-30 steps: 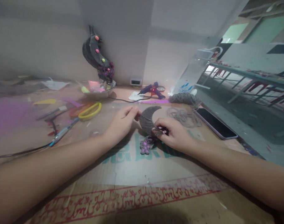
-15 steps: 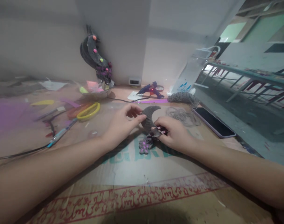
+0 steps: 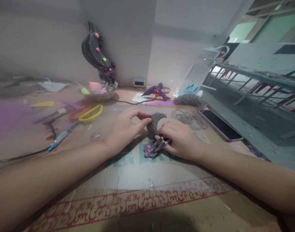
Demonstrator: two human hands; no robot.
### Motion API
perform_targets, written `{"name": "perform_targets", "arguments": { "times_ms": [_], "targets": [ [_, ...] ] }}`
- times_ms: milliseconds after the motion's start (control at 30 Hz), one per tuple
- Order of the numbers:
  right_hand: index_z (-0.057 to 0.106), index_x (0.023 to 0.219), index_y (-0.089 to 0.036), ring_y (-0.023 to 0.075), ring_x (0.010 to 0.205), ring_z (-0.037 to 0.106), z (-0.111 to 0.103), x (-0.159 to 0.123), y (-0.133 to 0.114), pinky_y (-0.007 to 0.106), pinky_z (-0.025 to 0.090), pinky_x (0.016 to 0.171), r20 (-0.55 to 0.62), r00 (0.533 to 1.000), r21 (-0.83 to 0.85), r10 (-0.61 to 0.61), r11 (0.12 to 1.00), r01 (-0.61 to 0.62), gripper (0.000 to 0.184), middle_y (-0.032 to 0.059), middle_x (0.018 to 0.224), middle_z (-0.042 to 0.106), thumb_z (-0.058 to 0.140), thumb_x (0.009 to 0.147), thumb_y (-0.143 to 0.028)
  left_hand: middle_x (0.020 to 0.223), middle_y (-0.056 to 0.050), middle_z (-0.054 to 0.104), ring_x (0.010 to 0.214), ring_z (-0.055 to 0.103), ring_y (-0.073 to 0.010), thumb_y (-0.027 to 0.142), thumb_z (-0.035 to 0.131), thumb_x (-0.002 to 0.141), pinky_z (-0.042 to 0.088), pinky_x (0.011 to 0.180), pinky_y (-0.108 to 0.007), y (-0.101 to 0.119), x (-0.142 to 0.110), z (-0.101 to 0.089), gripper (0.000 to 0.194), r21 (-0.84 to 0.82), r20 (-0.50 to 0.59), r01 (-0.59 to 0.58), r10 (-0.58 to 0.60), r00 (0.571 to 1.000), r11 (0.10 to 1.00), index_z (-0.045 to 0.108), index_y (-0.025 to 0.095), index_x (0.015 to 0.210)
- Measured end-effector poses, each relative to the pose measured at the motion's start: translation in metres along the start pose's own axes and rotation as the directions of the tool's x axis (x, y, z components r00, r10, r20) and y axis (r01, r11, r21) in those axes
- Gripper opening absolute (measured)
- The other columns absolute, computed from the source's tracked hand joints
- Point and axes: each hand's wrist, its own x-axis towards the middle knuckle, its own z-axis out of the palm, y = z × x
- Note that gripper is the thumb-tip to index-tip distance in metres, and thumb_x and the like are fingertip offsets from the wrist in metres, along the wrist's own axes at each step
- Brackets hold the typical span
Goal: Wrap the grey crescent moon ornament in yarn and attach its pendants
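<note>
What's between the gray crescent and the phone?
Right hand, nearer the crescent, then a loose tangle of gray yarn toward the phone. Seen in head view.

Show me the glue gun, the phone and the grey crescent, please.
Glue gun (image 3: 152, 91): head view, on its barrel.
Phone (image 3: 221, 125): head view, middle of its dark screen.
Grey crescent (image 3: 154, 124): head view, on the broad part of its curve, right of the left fingertips.

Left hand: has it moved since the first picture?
Yes, slightly: judged against the glue gun, the left hand's fingertips have shifted rightward, and now pinch the grey crescent's left edge.
</note>
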Motion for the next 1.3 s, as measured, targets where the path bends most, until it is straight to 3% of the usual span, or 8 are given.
{"name": "perform_targets", "arguments": {
  "times_ms": [233, 533, 633, 733, 833, 967, 1167, 1300],
  "targets": [
    [0.056, 0.075, -0.018, 0.0165, 0.067, 0.048, -0.001, 0.002, -0.002, 0.029, 0.034, 0.065, -0.006, 1.0, 0.018, -0.022, 1.0, 0.022, 0.022, 0.0042, 0.069, 0.058, 0.047, 0.094, -0.026, 0.085, -0.002, 0.068, 0.083, 0.061, -0.019, 0.031, 0.059, 0.089, 0.046, 0.082, -0.032, -0.002, 0.0, 0.001, 0.012, 0.045, 0.02, -0.042, 0.041, 0.999, 0.998, 0.066, 0.022, 0.084],
    [0.056, 0.075, -0.019, 0.0129, 0.062, 0.047, 0.005, 0.002, 0.005, 0.023, 0.034, 0.059, 0.023, 0.974, 0.269, 0.227, 0.937, -0.225, 0.016, 0.0008, 0.067, 0.056, 0.053, 0.088, -0.027, 0.076, 0.0, 0.055, 0.076, 0.054, -0.0153, 0.026, 0.039, 0.095, 0.043, 0.071, -0.028, -0.016, 0.009, 0.004, 0.023, -0.225, -0.082, 0.255, -0.279, 0.957, 0.94, 0.048, 0.021, 0.075],
    [0.057, 0.077, -0.018, 0.0121, 0.061, 0.048, 0.005, 0.002, 0.007, 0.022, 0.035, 0.058, 0.025, 0.965, 0.312, 0.262, 0.915, -0.257, 0.013, 0.0005, 0.067, 0.057, 0.054, 0.087, -0.025, 0.07, 0.0, 0.051, 0.074, 0.052, -0.0156, 0.024, 0.037, 0.095, 0.042, 0.072, -0.028, -0.018, 0.009, 0.004, 0.03, -0.179, -0.023, 0.197, -0.205, 0.979, 0.964, 0.048, 0.021, 0.067],
    [0.058, 0.078, -0.018, 0.0114, 0.06, 0.048, 0.005, 0.002, 0.008, 0.022, 0.035, 0.057, 0.016, 0.962, 0.336, 0.271, 0.905, -0.261, 0.011, -0.0001, 0.067, 0.058, 0.055, 0.086, -0.024, 0.079, -0.001, 0.057, 0.078, 0.055, -0.0153, 0.023, 0.042, 0.092, 0.044, 0.074, -0.027, -0.015, 0.007, 0.006, 0.02, -0.253, 0.064, 0.136, -0.124, 0.99, 0.958, 0.057, 0.02, 0.079],
    [0.058, 0.078, -0.018, 0.011, 0.059, 0.048, 0.005, 0.002, 0.007, 0.022, 0.034, 0.056, 0.011, 0.959, 0.349, 0.283, 0.898, -0.269, 0.01, -0.0006, 0.067, 0.058, 0.055, 0.086, -0.023, 0.083, -0.002, 0.062, 0.076, 0.057, -0.015, 0.03, 0.042, 0.094, 0.045, 0.07, -0.026, -0.009, 0.003, 0.007, 0.023, -0.355, 0.156, 0.157, -0.107, 0.982, 0.922, 0.061, 0.019, 0.088],
    [0.059, 0.079, -0.018, 0.011, 0.059, 0.048, 0.005, 0.002, 0.009, 0.022, 0.036, 0.056, 0.012, 0.96, 0.358, 0.279, 0.895, -0.265, 0.012, -0.0007, 0.068, 0.058, 0.055, 0.088, -0.024, 0.065, 0.002, 0.054, 0.06, 0.05, -0.0117, 0.039, 0.054, 0.09, 0.04, 0.057, -0.023, -0.002, 0.0, 0.005, 0.026, -0.235, 0.271, 0.209, -0.143, 0.952, 0.949, 0.058, 0.017, 0.077],
    [0.059, 0.108, -0.015, 0.0191, 0.078, 0.058, -0.007, 0.004, 0.017, 0.031, 0.044, 0.068, -0.1, 0.971, 0.275, 0.215, 0.944, -0.181, 0.043, 0.0086, 0.095, 0.065, 0.047, 0.095, -0.054, 0.061, 0.004, 0.049, 0.052, 0.046, -0.0087, 0.038, 0.053, 0.092, 0.036, 0.047, -0.02, -0.004, 0.0, 0.005, 0.028, -0.213, 0.23, 0.255, -0.205, 0.951, 0.943, 0.051, 0.018, 0.072],
    [0.057, 0.124, -0.014, 0.0248, 0.096, 0.062, -0.014, 0.005, 0.021, 0.037, 0.047, 0.08, -0.098, 0.986, 0.114, 0.131, 0.986, -0.12, 0.045, 0.0135, 0.109, 0.067, 0.033, 0.102, -0.044, 0.06, 0.005, 0.049, 0.046, 0.045, -0.0077, 0.039, 0.052, 0.092, 0.035, 0.04, -0.019, -0.005, -0.001, 0.006, 0.027, -0.244, 0.246, 0.311, -0.252, 0.936, 0.919, 0.05, 0.019, 0.074]
  ]
}}
